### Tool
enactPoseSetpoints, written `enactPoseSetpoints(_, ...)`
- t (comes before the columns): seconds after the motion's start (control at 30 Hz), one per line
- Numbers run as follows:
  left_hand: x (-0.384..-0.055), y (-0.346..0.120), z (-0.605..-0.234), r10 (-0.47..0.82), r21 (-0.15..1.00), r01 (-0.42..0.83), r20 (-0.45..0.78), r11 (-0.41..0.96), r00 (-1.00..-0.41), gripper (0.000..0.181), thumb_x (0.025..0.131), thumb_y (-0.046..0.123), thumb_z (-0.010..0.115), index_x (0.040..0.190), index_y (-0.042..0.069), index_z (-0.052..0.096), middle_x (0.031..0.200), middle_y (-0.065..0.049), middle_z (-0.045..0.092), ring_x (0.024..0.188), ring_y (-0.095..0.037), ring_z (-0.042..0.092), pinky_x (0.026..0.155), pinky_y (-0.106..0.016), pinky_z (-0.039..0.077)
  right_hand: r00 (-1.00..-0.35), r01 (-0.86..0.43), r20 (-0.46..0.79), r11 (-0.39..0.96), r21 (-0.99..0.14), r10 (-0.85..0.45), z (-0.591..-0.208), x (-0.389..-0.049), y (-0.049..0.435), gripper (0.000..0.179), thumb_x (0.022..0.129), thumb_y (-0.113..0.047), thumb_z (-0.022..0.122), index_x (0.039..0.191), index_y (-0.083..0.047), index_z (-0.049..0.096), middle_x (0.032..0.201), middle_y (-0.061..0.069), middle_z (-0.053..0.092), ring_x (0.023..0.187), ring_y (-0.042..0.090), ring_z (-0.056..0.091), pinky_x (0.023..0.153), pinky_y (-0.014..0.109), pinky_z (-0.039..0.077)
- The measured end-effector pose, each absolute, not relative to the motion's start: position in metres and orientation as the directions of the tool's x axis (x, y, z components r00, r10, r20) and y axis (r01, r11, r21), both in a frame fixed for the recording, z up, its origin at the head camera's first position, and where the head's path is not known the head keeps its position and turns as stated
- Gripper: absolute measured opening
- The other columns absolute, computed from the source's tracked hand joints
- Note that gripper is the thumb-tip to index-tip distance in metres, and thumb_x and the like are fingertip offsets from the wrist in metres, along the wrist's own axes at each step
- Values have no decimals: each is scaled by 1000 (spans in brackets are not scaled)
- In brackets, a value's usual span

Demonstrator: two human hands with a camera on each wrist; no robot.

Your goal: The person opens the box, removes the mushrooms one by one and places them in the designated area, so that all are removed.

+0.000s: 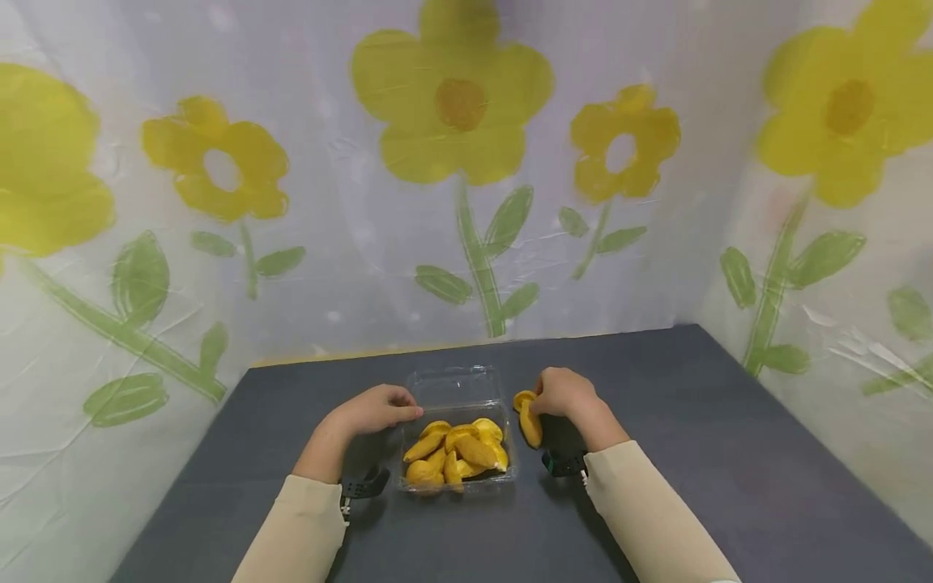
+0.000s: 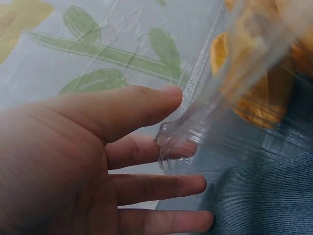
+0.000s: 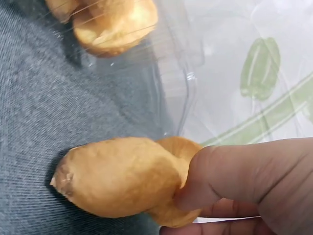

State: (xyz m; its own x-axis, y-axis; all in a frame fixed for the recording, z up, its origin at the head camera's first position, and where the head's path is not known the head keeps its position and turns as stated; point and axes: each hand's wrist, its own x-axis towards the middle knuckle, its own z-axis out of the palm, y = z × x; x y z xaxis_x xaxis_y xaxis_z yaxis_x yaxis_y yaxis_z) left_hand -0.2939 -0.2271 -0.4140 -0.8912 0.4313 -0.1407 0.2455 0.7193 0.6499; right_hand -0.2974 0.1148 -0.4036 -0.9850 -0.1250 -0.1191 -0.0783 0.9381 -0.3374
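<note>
A clear plastic clamshell box point(image 1: 510, 465) stands on the dark table with its lid point(image 1: 455, 385) folded back. Several yellow mushrooms point(image 1: 474, 449) lie piled inside it. At the box's upper left corner, my left hand point(image 1: 375, 409) pinches the rim between thumb and index finger; the other fingers stretch out below in the left wrist view. Just right of the box, my right hand point(image 1: 564, 397) grips a single yellow mushroom point(image 3: 117, 176) near its cap, thumb on the near side. Its thick stem points toward me, low over the table.
A dark grey cloth covers the table point(image 1: 656, 486). White plastic sheeting point(image 1: 328, 283) painted with yellow flowers hangs behind and at both sides. A black wrist strap point(image 1: 367, 483) sits on the left wrist, another strap point(image 1: 561, 464) on the right.
</note>
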Motion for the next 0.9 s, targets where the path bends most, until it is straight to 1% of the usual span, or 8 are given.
enactPoseSetpoints(0.13, -295, -225, -413, 428, 653, 239, -144, 719, -892, 28, 102, 35, 66, 116, 11, 72, 100, -2, 66, 86, -22, 60, 76, -42, 50, -977, -98, -145, 936, -339, -155, -395, -293, 118, 21, 86, -21, 81, 101, -8, 76, 89, 3, 68, 75, 21, 61, 69, 39, 52)
enactPoseSetpoints(0.27, -294, -224, -410, 421, 653, 239, -136, 719, -897, 29, 102, 35, 67, 116, 11, 72, 101, -1, 66, 86, -21, 61, 77, -43, 51, -974, -110, -153, 942, -317, -166, -385, -290, 119, 27, 87, -21, 80, 108, -6, 76, 94, 6, 69, 78, 22, 62, 72, 42, 53)
enactPoseSetpoints(0.4, -296, -223, -409, 421, 652, 240, -134, 719, -897, 28, 102, 35, 66, 117, 11, 72, 102, -3, 67, 88, -23, 62, 78, -44, 51, -979, -108, -138, 952, -287, -153, -375, -289, 121, 39, 90, -25, 77, 122, -4, 71, 110, 10, 70, 86, 25, 64, 77, 45, 53)
enactPoseSetpoints(0.5, -297, -223, -408, 419, 645, 236, -144, 727, -896, 30, 102, 36, 66, 117, 10, 73, 102, -4, 68, 89, -24, 63, 79, -43, 52, -980, -116, -120, 951, -287, -156, -370, -287, 120, 45, 93, -30, 75, 130, -4, 67, 118, 12, 68, 88, 25, 64, 81, 48, 53)
enactPoseSetpoints(0.57, -297, -223, -408, 414, 641, 226, -158, 734, -896, 30, 102, 35, 66, 116, 10, 73, 101, -4, 68, 89, -25, 63, 78, -42, 51, -979, -128, -117, 946, -297, -169, -368, -285, 118, 48, 94, -33, 75, 132, -5, 66, 117, 12, 69, 85, 23, 64, 82, 49, 53)
enactPoseSetpoints(0.67, -296, -224, -407, 407, 639, 216, -168, 738, -898, 29, 101, 36, 67, 113, 10, 74, 98, -4, 68, 89, -26, 62, 76, -41, 51, -977, -153, -97, 939, -309, -191, -364, -279, 112, 48, 94, -34, 75, 131, -5, 67, 114, 10, 70, 78, 19, 64, 80, 48, 54)
enactPoseSetpoints(0.8, -293, -225, -406, 393, 639, 205, -166, 741, -904, 28, 101, 35, 68, 110, 10, 74, 97, -5, 67, 88, -27, 62, 75, -42, 50, -979, -178, -36, 933, -311, -199, -359, -273, 102, 38, 94, -29, 73, 125, -6, 70, 106, 7, 71, 71, 17, 62, 73, 43, 54)
enactPoseSetpoints(0.9, -291, -227, -408, 386, 635, 200, -168, 746, -907, 28, 101, 36, 67, 109, 9, 74, 97, -4, 67, 85, -23, 60, 74, -40, 49, -974, -214, -3, 922, -321, -227, -356, -267, 92, 31, 95, -26, 73, 120, -7, 72, 97, 4, 70, 69, 16, 61, 68, 40, 53)
